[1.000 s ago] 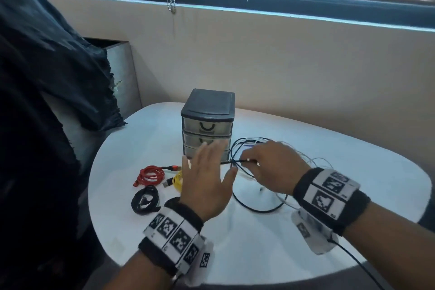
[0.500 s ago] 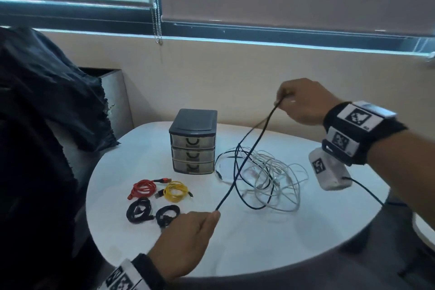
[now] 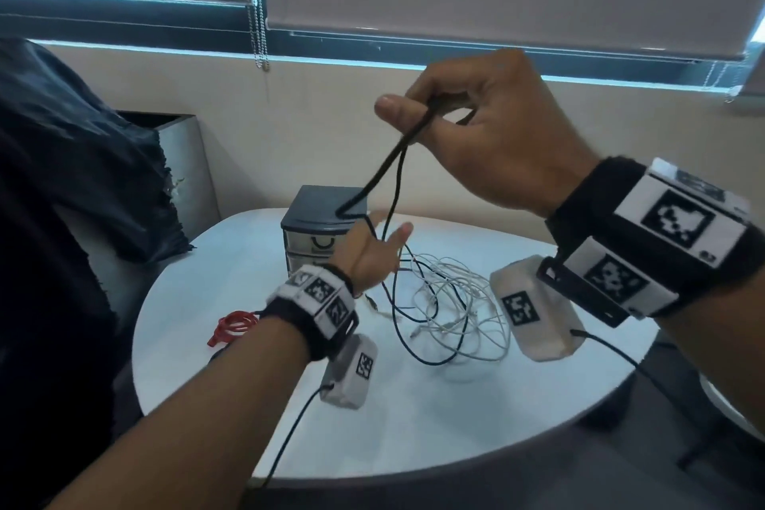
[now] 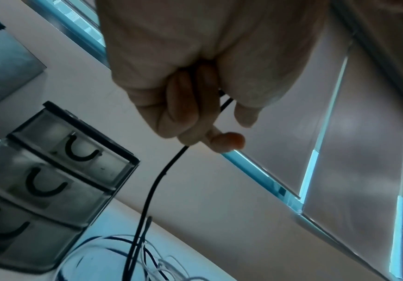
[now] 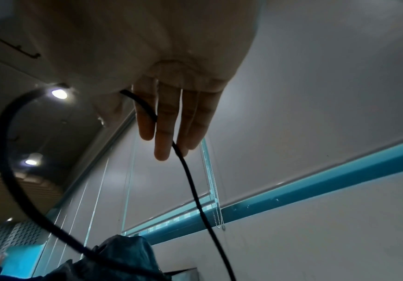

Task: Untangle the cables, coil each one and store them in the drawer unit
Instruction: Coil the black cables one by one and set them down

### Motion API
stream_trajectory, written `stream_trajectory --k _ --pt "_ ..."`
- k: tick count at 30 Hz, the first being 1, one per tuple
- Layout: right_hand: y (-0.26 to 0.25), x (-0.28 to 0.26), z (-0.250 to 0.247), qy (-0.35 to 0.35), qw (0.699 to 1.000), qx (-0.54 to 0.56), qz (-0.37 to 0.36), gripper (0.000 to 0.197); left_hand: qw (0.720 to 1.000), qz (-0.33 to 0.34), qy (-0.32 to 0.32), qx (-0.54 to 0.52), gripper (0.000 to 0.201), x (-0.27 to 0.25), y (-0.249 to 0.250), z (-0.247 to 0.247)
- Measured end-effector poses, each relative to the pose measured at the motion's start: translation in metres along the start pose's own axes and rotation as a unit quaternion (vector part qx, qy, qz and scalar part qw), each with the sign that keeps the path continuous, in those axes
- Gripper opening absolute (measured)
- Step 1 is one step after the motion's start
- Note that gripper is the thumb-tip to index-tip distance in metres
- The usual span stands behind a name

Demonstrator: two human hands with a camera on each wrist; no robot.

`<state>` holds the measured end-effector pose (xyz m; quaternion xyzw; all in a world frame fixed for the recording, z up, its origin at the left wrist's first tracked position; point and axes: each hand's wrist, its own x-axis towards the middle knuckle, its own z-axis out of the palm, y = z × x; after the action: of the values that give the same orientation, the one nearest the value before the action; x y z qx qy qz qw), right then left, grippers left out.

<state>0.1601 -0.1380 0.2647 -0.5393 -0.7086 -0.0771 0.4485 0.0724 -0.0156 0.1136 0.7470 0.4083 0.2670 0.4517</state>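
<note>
A round white table (image 3: 232, 348), smooth and glossy, is being used as the work surface, and the drawer unit (image 3: 318, 215) is taken as landmark: a small box of three stacked translucent grey drawers under a dark flat lid, each front bearing a black U-shaped handle. Left of the unit, dark frayed cloth (image 3: 82, 161) is hanging beside a grey panel. In front of the unit and to its left, a red cable (image 3: 234, 323) is lying coiled near the table's left edge. The left hand (image 3: 370, 253) is being held just in front of the unit, above the table; in the left wrist view its fingers (image 4: 186, 114) are seen curled round the thin, round black cable (image 3: 389, 174), which is being gripped there. From that hand the cable is running up in a doubled strand, and another length is dropping to the table. Right of the unit, a loose tangle of thin white cables (image 3: 459, 315) is lying on the table with dark strands looped through it; bare tabletop is showing in front of it, towards the near rim. Well above the unit and to its right, the right hand (image 3: 488, 128) is being held up, thumb pressed against bent fingers, and the black cable's upper bend is being pinched there. Behind the unit, a beige wall and lowered matte blinds are closing off the space.
</note>
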Motion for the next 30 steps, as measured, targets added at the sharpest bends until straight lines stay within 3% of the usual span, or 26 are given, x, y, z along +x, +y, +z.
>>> stream_trajectory --k 1,2,5,8,11,13,15,16,19,20,21,22,24,27,30 --pt "0.004 -0.003 0.001 0.008 1.000 0.003 0.009 0.026 1.000 0.004 0.008 0.004 0.041 0.008 0.006 -0.001" --pt "0.012 -0.005 0.002 0.022 0.999 0.003 0.026 0.027 1.000 0.002 0.022 0.002 0.040 0.014 0.012 -0.004" --pt "0.051 -0.018 0.015 0.040 0.984 0.017 0.174 0.056 0.997 0.002 0.065 -0.043 0.045 0.020 0.038 -0.025" --pt "0.095 -0.041 0.057 -0.094 0.933 -0.026 0.346 0.050 0.991 0.026 0.049 -0.125 0.044 0.012 0.061 -0.052" --pt "0.126 -0.067 0.110 -0.205 0.870 -0.066 0.443 0.072 0.987 0.048 0.034 -0.151 0.043 0.002 0.076 -0.071" --pt "0.141 -0.082 0.134 -0.238 0.840 -0.031 0.486 0.062 0.980 0.062 0.020 -0.189 0.042 -0.003 0.077 -0.080" --pt "0.149 -0.089 0.146 -0.231 0.831 0.010 0.506 0.038 0.970 0.075 0.011 -0.231 0.040 -0.008 0.077 -0.089" --pt "0.154 -0.090 0.149 -0.208 0.831 0.038 0.515 0.037 0.964 0.083 0.005 -0.252 0.040 -0.011 0.077 -0.094" --pt "0.159 -0.082 0.150 -0.125 0.815 0.141 0.547 0.081 0.946 0.115 -0.019 -0.303 0.041 -0.021 0.082 -0.106" --pt "0.159 -0.077 0.151 -0.135 0.830 0.109 0.530 0.089 0.941 0.129 -0.023 -0.311 0.041 -0.024 0.084 -0.110" --pt "0.162 -0.073 0.153 -0.164 0.856 0.026 0.490 0.084 0.939 0.141 -0.025 -0.313 0.041 -0.027 0.087 -0.114" --pt "0.165 -0.068 0.155 -0.208 0.871 -0.079 0.437 0.067 0.938 0.151 -0.026 -0.312 0.041 -0.029 0.088 -0.118" --pt "0.168 -0.056 0.158 -0.263 0.861 -0.227 0.372 0.040 0.939 0.161 -0.017 -0.304 0.041 -0.030 0.087 -0.124" --pt "0.172 -0.036 0.145 -0.228 0.859 -0.225 0.400 0.034 0.938 0.129 0.021 -0.321 0.040 -0.024 0.068 -0.126" --pt "0.178 -0.015 0.113 -0.088 0.877 -0.117 0.457 0.028 0.946 0.036 0.067 -0.315 0.038 -0.015 0.031 -0.115"
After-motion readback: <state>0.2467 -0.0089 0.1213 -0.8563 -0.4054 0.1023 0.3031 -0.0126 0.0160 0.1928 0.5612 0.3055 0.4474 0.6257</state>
